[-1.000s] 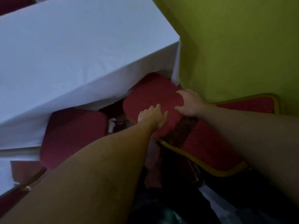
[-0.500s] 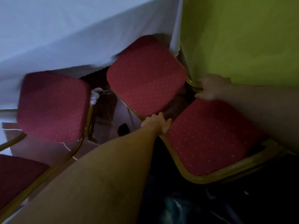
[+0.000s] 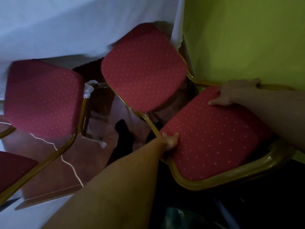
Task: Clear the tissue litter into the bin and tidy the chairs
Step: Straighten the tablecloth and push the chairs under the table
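Chair (image 3: pixel 211 139) at lower right now sits pulled clear of the table (image 3: pixel 66 22); left hand (image 3: pixel 170 140) grips its backrest edge, right hand (image 3: pixel 231 95) clasps the far edge, mid-tidying.

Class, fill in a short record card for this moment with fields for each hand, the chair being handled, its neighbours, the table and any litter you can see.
Left hand: grips the near-left edge of the chair's backrest
Right hand: grips the far edge of the same backrest, by the green wall
Handled chair: red dotted padding, gold frame, seat partly under the tablecloth
Neighbouring chair: to its left, same style
Table: draped in white cloth
Litter: white scrap between the chairs, another on the floor; likely tissue
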`<action>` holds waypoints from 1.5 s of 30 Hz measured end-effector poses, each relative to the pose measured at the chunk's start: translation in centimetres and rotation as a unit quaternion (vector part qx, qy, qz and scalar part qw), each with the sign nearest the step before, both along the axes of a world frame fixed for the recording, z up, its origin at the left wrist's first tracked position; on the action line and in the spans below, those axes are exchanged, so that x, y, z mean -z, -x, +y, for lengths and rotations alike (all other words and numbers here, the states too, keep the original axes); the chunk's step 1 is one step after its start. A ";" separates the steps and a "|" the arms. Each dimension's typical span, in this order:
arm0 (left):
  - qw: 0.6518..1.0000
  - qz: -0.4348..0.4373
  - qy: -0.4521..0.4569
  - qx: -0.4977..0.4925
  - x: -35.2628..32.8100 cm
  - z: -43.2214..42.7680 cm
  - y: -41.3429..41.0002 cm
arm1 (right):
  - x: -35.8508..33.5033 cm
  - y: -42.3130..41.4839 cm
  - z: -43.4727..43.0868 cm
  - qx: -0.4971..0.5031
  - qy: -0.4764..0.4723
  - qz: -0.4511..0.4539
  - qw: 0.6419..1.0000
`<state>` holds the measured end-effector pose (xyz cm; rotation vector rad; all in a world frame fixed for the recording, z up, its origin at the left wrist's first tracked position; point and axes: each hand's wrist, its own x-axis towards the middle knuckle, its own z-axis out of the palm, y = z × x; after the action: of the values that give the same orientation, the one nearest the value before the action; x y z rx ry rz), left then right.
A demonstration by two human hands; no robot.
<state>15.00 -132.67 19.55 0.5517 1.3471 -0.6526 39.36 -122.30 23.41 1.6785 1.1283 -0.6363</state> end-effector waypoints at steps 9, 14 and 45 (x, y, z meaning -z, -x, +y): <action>0.994 0.029 -0.077 0.075 1.6 -0.2 3.3 | -0.1 2.1 -1.9 0.046 -0.025 -0.004 0.999; 0.984 0.035 -0.101 0.145 0.4 1.7 6.1 | 0.0 4.8 -2.4 0.074 -0.043 -0.004 0.996; 0.880 0.051 -0.376 0.285 -4.5 12.5 13.3 | -1.8 15.4 1.6 0.090 -0.183 0.129 0.970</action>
<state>1.65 -120.20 24.07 1.6082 1.5306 -0.6091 23.95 -120.73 25.19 2.0750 1.3496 -0.8174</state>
